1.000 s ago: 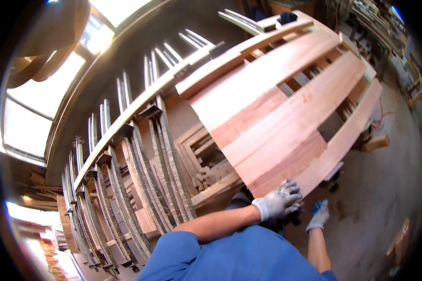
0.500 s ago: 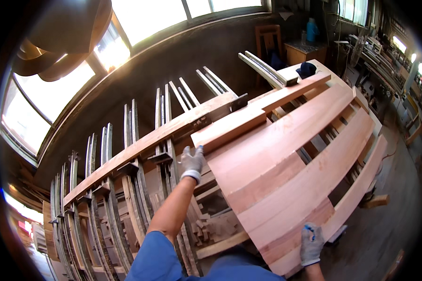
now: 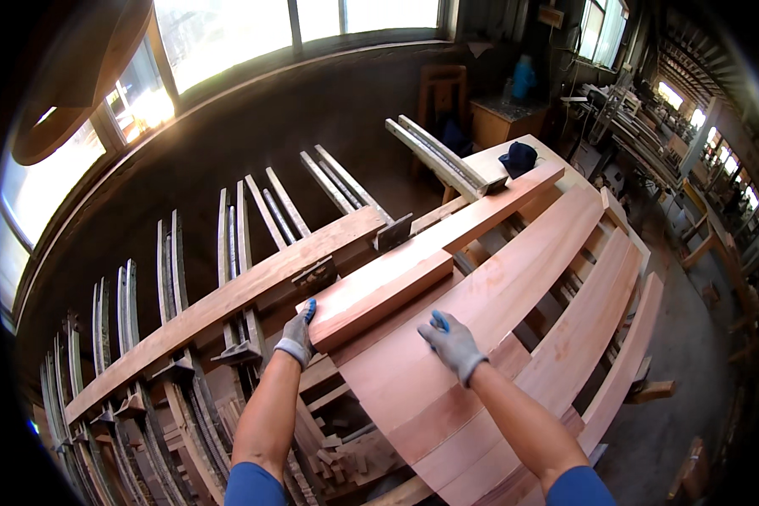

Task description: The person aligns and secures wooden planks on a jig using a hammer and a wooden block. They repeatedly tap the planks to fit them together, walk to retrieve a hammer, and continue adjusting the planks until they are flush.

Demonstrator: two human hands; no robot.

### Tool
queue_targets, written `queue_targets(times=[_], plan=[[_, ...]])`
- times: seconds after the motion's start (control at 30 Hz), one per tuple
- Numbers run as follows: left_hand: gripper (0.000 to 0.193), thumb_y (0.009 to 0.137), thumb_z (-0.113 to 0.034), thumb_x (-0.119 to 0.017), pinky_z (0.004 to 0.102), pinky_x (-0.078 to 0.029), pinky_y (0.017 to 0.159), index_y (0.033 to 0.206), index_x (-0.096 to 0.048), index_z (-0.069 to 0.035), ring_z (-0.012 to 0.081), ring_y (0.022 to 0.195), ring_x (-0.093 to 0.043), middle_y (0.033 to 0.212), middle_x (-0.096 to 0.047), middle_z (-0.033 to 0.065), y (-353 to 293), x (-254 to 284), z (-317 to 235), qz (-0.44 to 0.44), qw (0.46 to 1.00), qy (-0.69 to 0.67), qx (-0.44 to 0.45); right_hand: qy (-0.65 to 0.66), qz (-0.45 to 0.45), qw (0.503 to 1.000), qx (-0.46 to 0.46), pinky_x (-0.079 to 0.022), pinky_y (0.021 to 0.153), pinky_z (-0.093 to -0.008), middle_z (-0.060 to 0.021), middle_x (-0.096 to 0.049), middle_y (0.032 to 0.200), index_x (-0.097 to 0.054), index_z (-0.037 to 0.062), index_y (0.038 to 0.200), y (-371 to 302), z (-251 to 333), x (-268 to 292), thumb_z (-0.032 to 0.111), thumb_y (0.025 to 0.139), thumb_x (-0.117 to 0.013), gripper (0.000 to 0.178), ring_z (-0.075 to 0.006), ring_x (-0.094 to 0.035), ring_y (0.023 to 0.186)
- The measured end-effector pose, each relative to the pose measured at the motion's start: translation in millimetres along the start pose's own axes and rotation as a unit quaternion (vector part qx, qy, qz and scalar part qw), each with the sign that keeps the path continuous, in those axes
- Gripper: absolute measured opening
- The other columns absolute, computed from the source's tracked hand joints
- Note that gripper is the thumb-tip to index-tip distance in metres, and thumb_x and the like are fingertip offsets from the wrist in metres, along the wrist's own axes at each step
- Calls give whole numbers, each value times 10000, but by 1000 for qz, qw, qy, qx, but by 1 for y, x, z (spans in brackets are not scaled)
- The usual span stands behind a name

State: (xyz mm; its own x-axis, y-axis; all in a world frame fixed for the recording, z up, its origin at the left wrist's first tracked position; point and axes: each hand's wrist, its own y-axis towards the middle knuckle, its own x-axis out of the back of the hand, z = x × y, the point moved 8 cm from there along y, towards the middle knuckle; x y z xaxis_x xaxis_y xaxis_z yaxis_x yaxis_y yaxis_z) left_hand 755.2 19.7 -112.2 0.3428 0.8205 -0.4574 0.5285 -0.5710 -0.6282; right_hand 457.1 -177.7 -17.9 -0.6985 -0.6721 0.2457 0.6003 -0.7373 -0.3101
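Several boards lie laid out mid-frame, gaps between; I see the left hand touching a thick board, grip unclear, the right hand empty, fingers half-curled.

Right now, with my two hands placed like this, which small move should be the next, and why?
I would probably bring the right hand to the near side of the thick notched board. The left hand is at that board's near-left end, while the right appears to hold nothing, over the wide plank beside it.
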Motion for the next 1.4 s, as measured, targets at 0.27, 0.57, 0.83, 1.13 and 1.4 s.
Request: queue_targets(times=[0.27,0.57,0.83,1.13,1.4], plan=[[466,927,-351,-790,376,-557,842,1162,-689,38,245,924,-679,1097,-723,138,-4,14,-17,-134,985,41,-98,-60,-87,993,48,-508,678,-292,-49,-694,877,-707,-14,1048,75,44,-25,259,894,-784,323,-112,-594,767],[379,958,-273,-765,288,-523,837,1184,-697,24,125,906,-630,1068,-709,48,-18,-9,-71,-93,948,114,-283,19,-66,997,18,-457,586,-312,-19,-638,758,-659,35,872,83,48,-37,272,870,-818,286,-111,-535,651],[355,955,-302,-769,273,-495,795,1121,-711,6,96,851,-578,976,-676,-6,2,1,-48,-131,953,143,-234,-67,-90,990,84,-554,860,-379,-220,-720,1036,-677,-68,1171,81,59,-18,369,834,-774,560,-310,-695,929],[480,943,-391,-756,311,-489,852,1150,-718,40,143,895,-594,1007,-721,69,-3,27,-43,-226,892,312,-235,-287,3,936,204,-417,1105,-494,-247,-555,1400,-598,27,1332,-33,34,-44,371,905,-704,559,-408,-532,1282],[548,934,-369,-770,353,-488,955,1301,-647,20,202,1035,-625,1179,-713,95,10,26,-19,-153,948,166,-225,-434,11,851,296,-176,1259,-522,-299,-343,1586,-418,-10,1513,-81,10,-53,488,944,-625,784,-447,-274,1505]])
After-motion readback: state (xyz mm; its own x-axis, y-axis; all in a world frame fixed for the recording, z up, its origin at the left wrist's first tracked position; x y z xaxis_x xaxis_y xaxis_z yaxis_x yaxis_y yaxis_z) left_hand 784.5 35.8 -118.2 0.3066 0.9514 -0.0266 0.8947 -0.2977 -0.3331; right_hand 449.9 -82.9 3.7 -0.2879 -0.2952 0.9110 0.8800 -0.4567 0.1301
